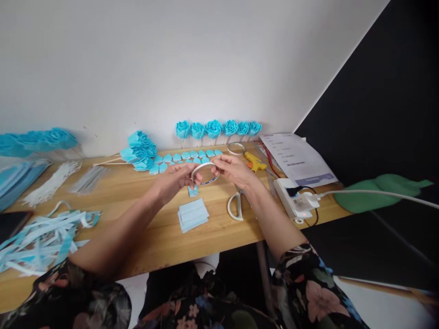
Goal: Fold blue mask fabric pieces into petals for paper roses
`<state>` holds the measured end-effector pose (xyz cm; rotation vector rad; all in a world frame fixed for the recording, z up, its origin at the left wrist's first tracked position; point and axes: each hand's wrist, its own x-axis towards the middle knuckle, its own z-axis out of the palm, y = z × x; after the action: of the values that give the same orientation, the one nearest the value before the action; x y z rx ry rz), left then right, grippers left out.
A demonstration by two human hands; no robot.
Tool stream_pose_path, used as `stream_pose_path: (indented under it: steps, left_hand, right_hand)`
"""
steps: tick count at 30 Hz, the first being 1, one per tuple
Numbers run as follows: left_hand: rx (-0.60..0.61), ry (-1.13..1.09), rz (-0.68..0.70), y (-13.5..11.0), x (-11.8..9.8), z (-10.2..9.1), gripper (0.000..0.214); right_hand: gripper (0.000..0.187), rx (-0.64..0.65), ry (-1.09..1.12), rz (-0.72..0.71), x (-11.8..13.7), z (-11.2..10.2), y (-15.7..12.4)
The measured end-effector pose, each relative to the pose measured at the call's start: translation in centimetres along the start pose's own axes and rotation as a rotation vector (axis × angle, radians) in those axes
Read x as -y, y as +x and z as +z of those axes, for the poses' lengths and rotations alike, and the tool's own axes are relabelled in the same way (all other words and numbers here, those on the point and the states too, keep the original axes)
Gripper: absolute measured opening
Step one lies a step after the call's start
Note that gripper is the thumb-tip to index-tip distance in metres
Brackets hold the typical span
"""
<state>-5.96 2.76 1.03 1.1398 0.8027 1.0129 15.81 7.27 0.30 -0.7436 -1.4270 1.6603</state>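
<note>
My left hand (175, 179) and my right hand (233, 170) hold a narrow, pale roll of tape (203, 165) between them above the table. The fingers of each hand are closed on opposite sides of its ring. Beneath the left fingers lies a small blue folded piece (193, 191), partly hidden. Nearer to me is a small stack of light blue rectangles (193, 214). White-handled scissors (235, 208) rest under my right wrist, which covers part of them. Behind the hands, blue petal-shaped pieces (185, 156) lie in rows.
Several blue flowers (214, 129) stand along the wall; more are bunched on sticks (139, 151). At right are a yellow glue gun (255, 161), another tape ring (236, 148), printed paper (298, 157) and a power strip (290, 198). Cut strips (51, 240) and white stems (53, 183) lie left.
</note>
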Motion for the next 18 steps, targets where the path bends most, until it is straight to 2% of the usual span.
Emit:
stream_pose_path:
  steps: [2,4,7,10,13,18]
  left_hand:
    - [0.03,-0.069,-0.036,-0.1,0.4,-0.1,0.026]
    - [0.039,-0.149,-0.017,-0.2,0.7,-0.2,0.021]
    - [0.046,-0.269,0.032,-0.1,0.8,-0.4,0.02]
    - [0.066,-0.315,0.018,0.0,0.9,-0.4,0.019]
    - [0.118,-0.29,-0.022,0.0,1.1,-0.5,0.023]
    - [0.161,-0.18,-0.071,0.0,1.4,-0.8,0.025]
  right_hand:
    - [0.035,-0.064,0.062,-0.036,-0.7,0.2,0.2]
    - [0.038,-0.093,0.131,-0.059,-1.2,0.3,0.0]
    - [0.039,-0.079,0.183,-0.065,-1.8,0.4,-0.3]
    - [0.032,-0.078,0.172,-0.117,-2.2,0.3,-0.5]
    - [0.032,-0.097,0.09,-0.185,-2.6,0.2,-0.5]
    - [0.036,-0.142,-0.219,-0.261,-2.6,-0.1,-0.9]
